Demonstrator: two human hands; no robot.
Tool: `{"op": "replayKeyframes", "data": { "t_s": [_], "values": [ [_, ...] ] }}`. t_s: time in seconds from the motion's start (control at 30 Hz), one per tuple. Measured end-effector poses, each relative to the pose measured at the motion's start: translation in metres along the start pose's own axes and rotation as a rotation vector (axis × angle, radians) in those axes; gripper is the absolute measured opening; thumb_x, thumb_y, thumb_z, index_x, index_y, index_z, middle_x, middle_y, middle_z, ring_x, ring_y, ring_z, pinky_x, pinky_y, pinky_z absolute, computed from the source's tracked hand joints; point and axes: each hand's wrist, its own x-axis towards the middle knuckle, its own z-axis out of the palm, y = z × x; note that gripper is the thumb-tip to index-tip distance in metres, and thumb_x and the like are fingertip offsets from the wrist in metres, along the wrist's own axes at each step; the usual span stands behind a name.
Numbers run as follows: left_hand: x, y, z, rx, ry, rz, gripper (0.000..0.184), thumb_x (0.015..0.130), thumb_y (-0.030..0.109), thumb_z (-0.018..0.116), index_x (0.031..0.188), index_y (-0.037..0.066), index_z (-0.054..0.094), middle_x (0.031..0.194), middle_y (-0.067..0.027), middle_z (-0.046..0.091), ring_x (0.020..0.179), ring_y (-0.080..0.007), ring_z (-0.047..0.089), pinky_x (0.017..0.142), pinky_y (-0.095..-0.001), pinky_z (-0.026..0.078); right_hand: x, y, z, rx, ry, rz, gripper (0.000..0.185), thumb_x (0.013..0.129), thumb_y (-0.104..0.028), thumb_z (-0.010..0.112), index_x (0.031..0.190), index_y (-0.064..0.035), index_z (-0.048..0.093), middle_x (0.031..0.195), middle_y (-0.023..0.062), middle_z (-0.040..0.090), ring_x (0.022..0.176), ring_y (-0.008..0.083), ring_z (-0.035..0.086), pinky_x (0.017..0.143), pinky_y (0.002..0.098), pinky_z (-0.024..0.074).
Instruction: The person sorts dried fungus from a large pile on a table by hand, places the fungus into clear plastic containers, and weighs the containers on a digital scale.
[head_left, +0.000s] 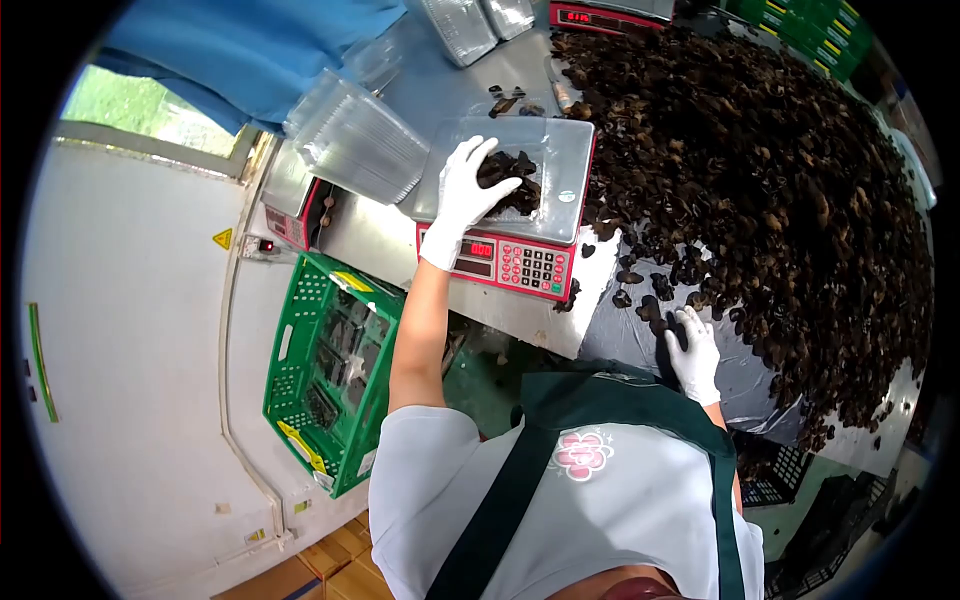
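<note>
My left hand, in a white glove, is over the left side of a clear plastic tray. Its thumb and fingers are spread beside dark, curled dried fungus pieces in that tray. Under the tray is a red digital scale with a flat platform. Whether the left fingertips touch the pieces is hard to tell. My right hand, also gloved, has its fingers apart on the dark plastic sheet. A few loose pieces lie just beyond its fingertips.
A large heap of dark pieces covers the table's right side. Stacked clear trays stand left of the scale. Below them sits a green crate holding packed trays. Another scale is at the back, with green crates at upper right.
</note>
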Motion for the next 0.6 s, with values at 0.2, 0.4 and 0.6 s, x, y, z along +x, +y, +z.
{"op": "replayKeyframes", "data": {
  "t_s": [0.2, 0.4, 0.6],
  "values": [
    [0.000, -0.022, -0.024, -0.550, 0.307, -0.236, 0.035, 0.084, 0.020, 0.070, 0.115, 0.006, 0.062, 0.126, -0.0129, 0.055, 0.117, -0.0243, 0.053, 0.100, -0.0357, 0.041, -0.008, -0.022, 0.027, -0.153, -0.158, 0.110, 0.070, 0.071, -0.024, 0.076, 0.133, -0.0090, 0.046, 0.135, 0.0115, 0.049, 0.107, 0.0312, 0.054, 0.086, 0.0362, 0.0503],
    [-0.022, -0.045, -0.051, -0.676, 0.309, -0.450, 0.025, 0.087, 0.012, 0.066, 0.110, 0.002, 0.064, 0.105, -0.0072, 0.066, 0.097, -0.0140, 0.060, 0.090, -0.0277, 0.046, 0.005, -0.030, 0.052, -0.040, 0.032, 0.135, 0.074, 0.073, -0.016, 0.076, 0.138, -0.0100, 0.040, 0.137, 0.0139, 0.048, 0.111, 0.0306, 0.055, 0.089, 0.0360, 0.0486],
    [-0.044, -0.082, -0.055, -0.830, 0.193, -0.576, 0.025, 0.087, 0.012, 0.066, 0.110, 0.002, 0.066, 0.103, -0.0057, 0.067, 0.094, -0.0117, 0.060, 0.088, -0.0255, 0.045, 0.030, -0.052, 0.060, -0.172, -0.074, 0.115, 0.065, 0.075, -0.026, 0.074, 0.133, -0.0150, 0.046, 0.137, 0.0119, 0.047, 0.105, 0.0309, 0.054, 0.081, 0.0373, 0.0524]
  ]
}}
